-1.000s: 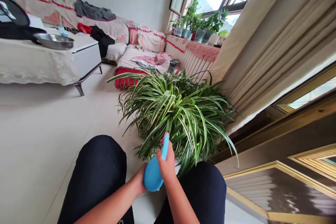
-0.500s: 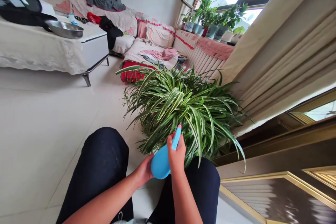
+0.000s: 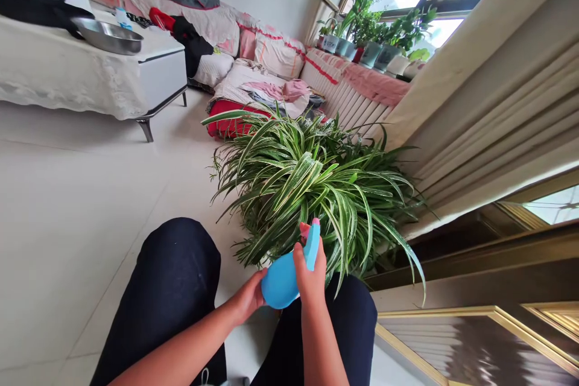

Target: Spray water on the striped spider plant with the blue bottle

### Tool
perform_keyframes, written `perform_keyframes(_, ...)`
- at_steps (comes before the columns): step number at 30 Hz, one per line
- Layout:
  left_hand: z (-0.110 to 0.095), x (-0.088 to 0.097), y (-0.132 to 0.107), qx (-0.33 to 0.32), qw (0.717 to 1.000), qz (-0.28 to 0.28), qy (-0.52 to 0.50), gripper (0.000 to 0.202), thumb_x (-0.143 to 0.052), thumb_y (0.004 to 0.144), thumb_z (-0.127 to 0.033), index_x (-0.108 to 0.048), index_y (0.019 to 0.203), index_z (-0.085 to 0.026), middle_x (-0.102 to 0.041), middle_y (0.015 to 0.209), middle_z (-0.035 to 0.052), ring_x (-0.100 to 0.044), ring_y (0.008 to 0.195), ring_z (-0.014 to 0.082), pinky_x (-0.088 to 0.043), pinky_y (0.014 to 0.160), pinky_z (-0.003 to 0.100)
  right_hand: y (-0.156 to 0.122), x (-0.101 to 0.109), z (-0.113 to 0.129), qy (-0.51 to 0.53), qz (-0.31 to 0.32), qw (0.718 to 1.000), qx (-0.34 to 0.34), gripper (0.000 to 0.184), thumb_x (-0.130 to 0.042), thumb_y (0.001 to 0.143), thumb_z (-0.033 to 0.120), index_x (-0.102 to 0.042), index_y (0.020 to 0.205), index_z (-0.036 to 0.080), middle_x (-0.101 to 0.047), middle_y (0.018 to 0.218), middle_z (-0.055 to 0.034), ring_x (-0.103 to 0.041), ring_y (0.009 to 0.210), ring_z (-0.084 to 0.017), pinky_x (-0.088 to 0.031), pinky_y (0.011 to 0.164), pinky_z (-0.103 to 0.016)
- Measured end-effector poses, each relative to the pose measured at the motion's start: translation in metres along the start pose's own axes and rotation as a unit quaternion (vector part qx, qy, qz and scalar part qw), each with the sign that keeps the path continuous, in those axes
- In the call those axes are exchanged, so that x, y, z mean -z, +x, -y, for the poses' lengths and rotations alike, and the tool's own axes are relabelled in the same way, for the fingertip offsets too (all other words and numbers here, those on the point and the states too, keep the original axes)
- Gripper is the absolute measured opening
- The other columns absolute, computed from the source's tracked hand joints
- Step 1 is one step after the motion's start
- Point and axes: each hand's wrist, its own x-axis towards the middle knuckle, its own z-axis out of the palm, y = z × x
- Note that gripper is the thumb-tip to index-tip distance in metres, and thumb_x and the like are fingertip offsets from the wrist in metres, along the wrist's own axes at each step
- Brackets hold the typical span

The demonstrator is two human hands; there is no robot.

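A blue spray bottle (image 3: 279, 284) with a pink nozzle tip is tilted between my knees, its head pointing away from me. Around its neck and trigger my right hand (image 3: 311, 268) is closed. My left hand (image 3: 250, 297) grips the lower left side of the bottle; some of its fingers are hidden beneath. Just beyond the nozzle spreads a big spider plant (image 3: 312, 178) with long green and cream-striped leaves. Wet-looking specks show on some leaves. The plant's pot is mostly hidden under the foliage.
Pale curtains (image 3: 493, 96) and a dark gold-trimmed panel (image 3: 474, 338) stand close on the right. At the back left, a metal basin (image 3: 108, 36) rests on a cloth-covered table (image 3: 67, 81). Several potted plants (image 3: 371, 42) line the windowsill.
The spray bottle's head has swung slightly to the right with my right hand. My left hand stays on the bottle's body. The whole view has shifted a little.
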Motion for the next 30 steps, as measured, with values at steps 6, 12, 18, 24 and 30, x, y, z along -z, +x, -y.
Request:
perform_keyframes(6,0.004,0.002,0.003,0.006,1.0,0.003,0.017,0.053,-0.053,0.083,-0.053,-0.062,0.119,-0.015,-0.073,0.112,0.0129,-0.067,0.106,0.0295,-0.054,0.081,0.038,0.0,0.002,-0.001,-0.03,-0.003,1.0,0.002,0.034,-0.055,0.079,0.029,-0.06,0.112,0.021,-0.067,0.113,-0.0079,-0.066,0.094,-0.022,-0.052,0.085,-0.038)
perform_keyframes(12,-0.002,0.0,0.001,-0.037,0.999,-0.019,-0.001,0.045,-0.06,0.081,-0.046,-0.066,0.114,-0.015,-0.072,0.115,0.0126,-0.06,0.119,0.0297,-0.047,0.1,0.042,-0.002,-0.001,0.001,-0.049,-0.025,0.998,0.028,0.033,-0.054,0.079,0.031,-0.06,0.11,0.021,-0.069,0.108,-0.0062,-0.065,0.098,-0.024,-0.051,0.087,-0.04)
perform_keyframes(18,-0.003,0.0,-0.001,-0.055,0.998,-0.022,-0.017,0.045,-0.064,0.079,-0.044,-0.067,0.114,-0.016,-0.072,0.117,0.0115,-0.055,0.126,0.0305,-0.038,0.11,0.044,-0.006,-0.002,0.007,-0.051,-0.028,0.998,0.034,0.028,-0.054,0.078,0.03,-0.061,0.104,0.021,-0.07,0.098,-0.0056,-0.067,0.083,-0.022,-0.053,0.074,-0.036)
perform_keyframes(24,-0.003,0.002,0.001,-0.063,0.998,-0.017,-0.016,0.051,-0.066,0.076,-0.049,-0.066,0.115,-0.016,-0.07,0.12,0.011,-0.055,0.125,0.0306,-0.039,0.11,0.043,-0.011,-0.002,0.015,-0.053,-0.053,0.996,0.041,0.024,-0.054,0.079,0.032,-0.062,0.098,0.021,-0.069,0.087,-0.0035,-0.064,0.069,-0.019,-0.05,0.061,-0.03)
perform_keyframes(30,-0.018,-0.004,-0.004,-0.102,0.994,-0.005,0.027,0.056,-0.067,0.077,-0.051,-0.064,0.119,-0.015,-0.069,0.122,0.0125,-0.057,0.121,0.034,-0.047,0.1,0.044,-0.019,-0.002,0.019,-0.057,-0.105,0.991,0.063,0.019,-0.053,0.081,0.033,-0.061,0.093,0.02,-0.067,0.086,-0.0041,-0.065,0.082,-0.022,-0.05,0.076,-0.035)
